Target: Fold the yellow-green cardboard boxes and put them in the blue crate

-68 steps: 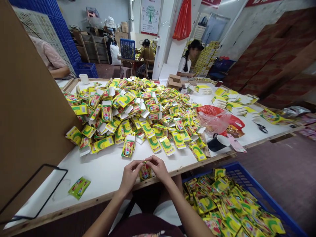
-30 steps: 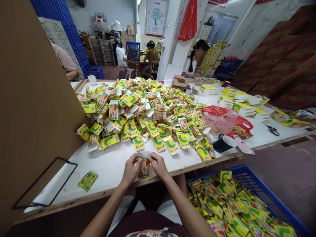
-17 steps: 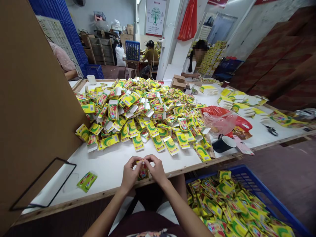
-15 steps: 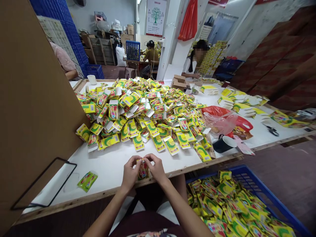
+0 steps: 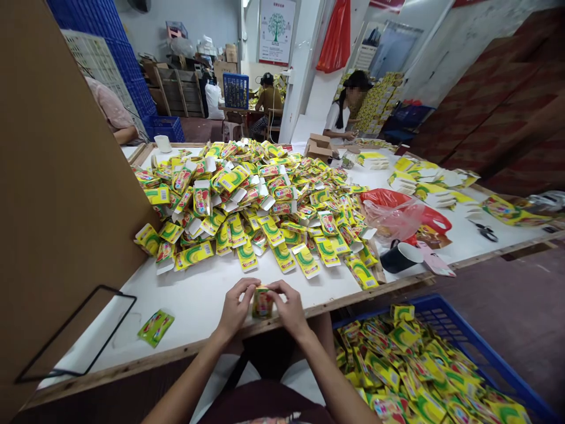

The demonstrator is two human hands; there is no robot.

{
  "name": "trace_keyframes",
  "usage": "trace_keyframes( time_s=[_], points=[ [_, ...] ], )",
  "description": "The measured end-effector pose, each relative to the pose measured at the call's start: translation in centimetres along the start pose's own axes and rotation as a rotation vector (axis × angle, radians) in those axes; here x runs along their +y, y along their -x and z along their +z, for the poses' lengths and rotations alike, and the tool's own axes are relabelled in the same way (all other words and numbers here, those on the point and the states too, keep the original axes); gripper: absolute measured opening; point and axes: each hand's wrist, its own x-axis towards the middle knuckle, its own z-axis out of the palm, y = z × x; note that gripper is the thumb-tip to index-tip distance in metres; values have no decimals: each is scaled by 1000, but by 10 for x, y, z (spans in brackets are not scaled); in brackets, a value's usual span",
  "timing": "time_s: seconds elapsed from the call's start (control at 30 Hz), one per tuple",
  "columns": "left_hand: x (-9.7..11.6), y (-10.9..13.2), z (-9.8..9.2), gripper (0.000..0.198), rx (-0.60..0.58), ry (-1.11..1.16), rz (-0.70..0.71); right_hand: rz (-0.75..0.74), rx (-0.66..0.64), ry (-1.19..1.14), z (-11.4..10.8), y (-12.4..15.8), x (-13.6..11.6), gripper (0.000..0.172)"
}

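A small yellow, green and red candy box (image 5: 262, 304) stands near the table's front edge, slightly blurred. My left hand (image 5: 238, 302) pinches its upper left side, and my right hand (image 5: 286, 304) grips its upper right side with bent fingers. Behind both hands spreads a large heap of similar small boxes (image 5: 236, 229), many with white end flaps sticking out. To the left on the white tabletop (image 5: 194, 300) lies a green sachet (image 5: 156, 327).
A cardboard sheet (image 5: 79, 176) and a black wire frame (image 5: 112, 330) border the left. At right are a dark mug (image 5: 401, 257), a red plastic bag (image 5: 384, 200) and scissors (image 5: 486, 231). Below stands a blue crate (image 5: 498, 368) full of boxes. A co-worker (image 5: 346, 109) sits across.
My hands have moved slightly apart and a little to the right. The candy box has shifted right with them, and more of its top shows between the fingers.
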Motion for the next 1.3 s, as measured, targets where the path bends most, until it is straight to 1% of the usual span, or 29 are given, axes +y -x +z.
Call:
trace_keyframes(
  time_s=[0.03,0.07,0.13,0.17,0.2,0.23,0.27,0.3,0.33,0.37,0.4,0.47,0.5,0.57,0.6,0.63,0.67,0.7,0.77,0.8,0.83,0.87,0.93,1.0,1.1,1.17,1.27,1.3],
  points=[
    [-2,-9,-2,25,2,-65,32,5,62,85,-19,4,-3,18],
    [-6,-19,-4,27,18,-155,64,17,128,197,-43,9,-5,19],
    [-17,-40,-7,40,61,-389,110,62,254,499,-103,23,-6,22],
    [-24,-50,-9,48,71,-499,123,97,285,666,-134,32,-6,23],
    [-30,-59,-10,51,71,-584,132,135,317,800,-162,41,-5,24],
    [-35,-66,-10,47,65,-637,137,184,339,888,-184,49,-4,25],
    [-37,-72,-11,38,60,-661,141,228,354,932,-199,56,-4,26],
    [-37,-75,-11,26,57,-666,146,259,368,924,-206,60,-5,27],
    [-34,-76,-12,19,63,-664,152,268,373,874,-203,62,-6,27],
    [-29,-76,-12,19,77,-667,156,251,366,791,-193,59,-8,27],
    [-21,-74,-13,21,90,-669,166,208,347,693,-175,54,-11,25],
    [-1,-65,-14,23,73,-671,216,89,273,479,-128,37,-18,20],
    [10,-59,-13,23,32,-667,253,40,227,381,-102,27,-20,17],
    [26,-44,-10,22,-98,-634,315,-14,117,190,-57,11,-22,18],
    [31,-37,-8,23,-156,-601,322,-16,52,106,-38,5,-21,20],
    [34,-29,-6,23,-183,-554,305,-9,-7,36,-24,1,-19,20],
    [34,-22,-4,22,-170,-493,268,1,-49,-18,-14,-2,-16,19],
    [32,-16,-2,19,-123,-415,215,13,-61,-56,-6,-3,-12,17],
    [25,-4,2,14,2,-220,95,29,-9,-99,1,-3,-3,14],
    [20,1,4,18,41,-126,41,28,36,-107,2,-2,1,14],
    [16,6,6,23,51,-50,-3,25,75,-107,3,-1,4,14],
    [12,10,7,26,36,1,-36,24,99,-99,3,0,7,13],
    [5,15,10,26,-25,24,-74,26,100,-67,3,3,11,7],
    [1,17,11,22,-89,-13,-84,31,67,-47,1,4,13,6],
    [-1,14,13,19,-158,-103,-51,-3,23,-53,-5,1,12,12],
    [-1,12,16,20,-146,-163,5,-42,20,-50,-9,-3,11,15],
    [-2,11,23,25,-44,-187,59,-42,82,-77,-10,-7,14,12],
    [-2,12,26,27,-24,-185,64,-31,109,-101,-9,-7,15,14]
  ],
)
